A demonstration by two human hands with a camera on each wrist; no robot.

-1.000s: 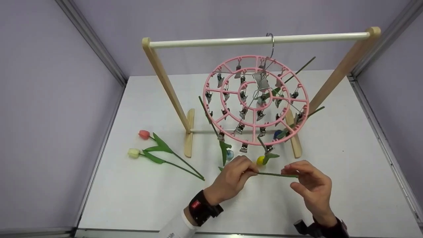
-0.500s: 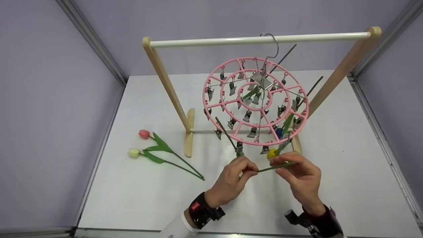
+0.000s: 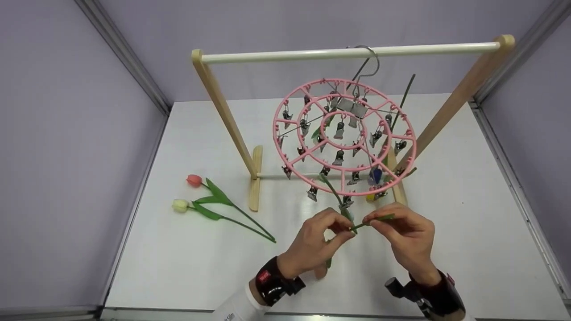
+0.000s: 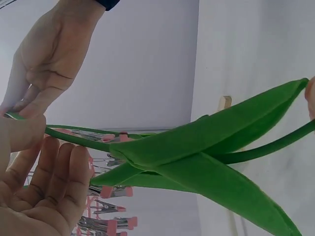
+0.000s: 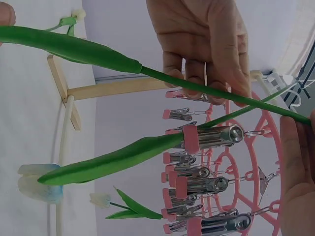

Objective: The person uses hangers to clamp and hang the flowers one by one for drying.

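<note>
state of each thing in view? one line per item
left hand: pinching the held stem
right hand: pinching the held stem's other end
held stem: off the table, below the hanger
pink clip hanger: hooked on rail, tilted, flowers clipped on
rail: level on wooden stand
red tulip: lying on table
white tulip: lying on table
</note>
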